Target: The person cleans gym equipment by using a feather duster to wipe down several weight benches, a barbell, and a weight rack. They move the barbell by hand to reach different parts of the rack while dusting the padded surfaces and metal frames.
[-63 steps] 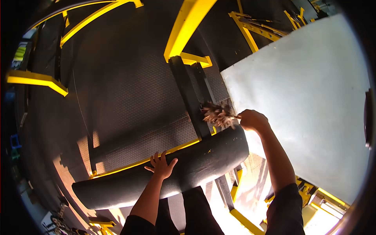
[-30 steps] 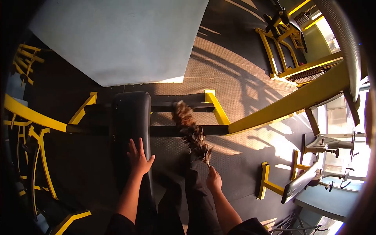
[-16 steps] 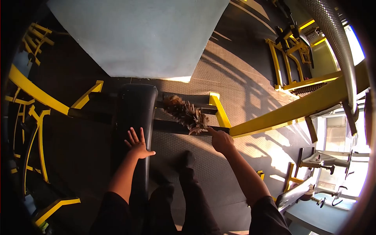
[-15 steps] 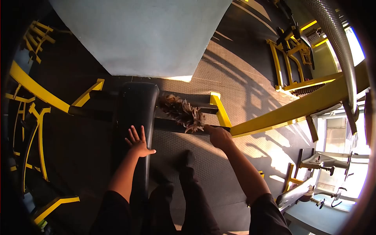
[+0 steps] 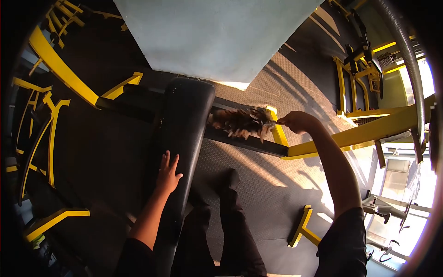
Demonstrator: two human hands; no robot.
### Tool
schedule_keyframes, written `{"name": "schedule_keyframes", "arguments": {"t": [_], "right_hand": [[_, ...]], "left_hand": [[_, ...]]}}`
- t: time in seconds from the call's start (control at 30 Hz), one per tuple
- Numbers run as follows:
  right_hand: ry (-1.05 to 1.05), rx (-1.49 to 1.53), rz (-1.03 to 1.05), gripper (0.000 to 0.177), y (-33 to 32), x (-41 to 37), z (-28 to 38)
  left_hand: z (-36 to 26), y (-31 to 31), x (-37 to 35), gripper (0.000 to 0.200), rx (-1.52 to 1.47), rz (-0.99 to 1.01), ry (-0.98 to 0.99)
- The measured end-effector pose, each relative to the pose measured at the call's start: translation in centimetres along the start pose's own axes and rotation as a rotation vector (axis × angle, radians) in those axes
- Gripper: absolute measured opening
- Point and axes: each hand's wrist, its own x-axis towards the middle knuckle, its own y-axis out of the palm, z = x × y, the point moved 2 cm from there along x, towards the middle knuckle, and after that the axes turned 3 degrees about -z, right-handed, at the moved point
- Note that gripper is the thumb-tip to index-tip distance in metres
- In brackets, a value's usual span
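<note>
My right hand is closed round the handle of a brown feather duster. The duster's feathers lie against the dark crossbars beneath the bench, just right of its pad. With fingers stretched out, my left hand rests flat on the black padded bench. The bench runs from the lower middle up toward the pale block. A yellow bracket on the frame stands beside the duster's handle end.
A pale grey block or pillar stands beyond the bench. Yellow frame beams rise at the left, and another yellow beam crosses to the right. More gym machines stand at the upper right. Sunlight falls across the textured floor.
My right hand has moved right and up with the duster, which now lies more level. My left hand stays on the pad. The whole view has shifted.
</note>
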Motion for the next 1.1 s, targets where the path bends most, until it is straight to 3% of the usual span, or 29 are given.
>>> {"name": "schedule_keyframes", "arguments": {"t": [0.13, 0.23, 0.27, 0.3, 0.37, 0.4, 0.47, 0.57, 0.63, 0.77, 0.93, 1.1], "right_hand": [[0.165, -0.114, 0.009, 0.052, 1.1, -4.4, 4.3], [0.367, -0.239, -0.081, 0.041, 4.5, -10.2, 4.9], [0.525, -0.127, -0.126, 0.042, 5.0, -12.5, 7.0], [0.528, -0.022, -0.191, 0.048, 8.3, -14.3, 7.6], [0.502, 0.319, -0.253, 0.054, 13.7, -16.0, 11.9], [0.356, 0.463, -0.378, 0.056, 17.4, -16.7, 14.4], [0.474, 0.502, -0.262, 0.058, 20.9, -18.0, 19.2], [0.543, 0.635, -0.379, 0.056, 29.0, -20.3, 20.3], [0.742, 0.632, -0.327, 0.055, 29.8, -21.3, 20.9], [0.565, 0.623, -0.329, 0.050, 25.1, -20.2, 25.6], [0.618, 0.775, -0.522, 0.055, 28.8, -16.0, 22.3], [0.960, 0.862, -0.645, 0.045, 29.0, -20.1, 17.6]], "left_hand": [[-0.1, 0.4, 0.0, 0.082, -0.014, -0.013, -0.070], [-0.2, -0.1, 0.1, 0.081, -0.029, -0.004, -0.092], [-0.3, -0.2, -0.1, 0.081, -0.022, 0.020, -0.106], [-0.3, -0.3, 0.1, 0.081, -0.026, 0.016, -0.099], [-0.3, -0.1, 0.1, 0.081, -0.024, 0.025, -0.128], [-0.4, 0.0, 0.0, 0.081, -0.025, 0.021, -0.118], [-0.1, -0.1, 0.0, 0.080, -0.018, 0.028, -0.098], [-0.5, -0.7, 0.0, 0.080, -0.022, 0.056, -0.116], [-0.5, -0.6, 0.3, 0.080, 0.008, 0.053, -0.116], [-0.4, -0.1, 0.0, 0.079, 0.025, 0.058, -0.118], [-0.2, -0.1, -0.2, 0.079, 0.008, 0.049, -0.083], [-0.5, -0.4, 0.0, 0.079, 0.026, 0.063, -0.085]]}}
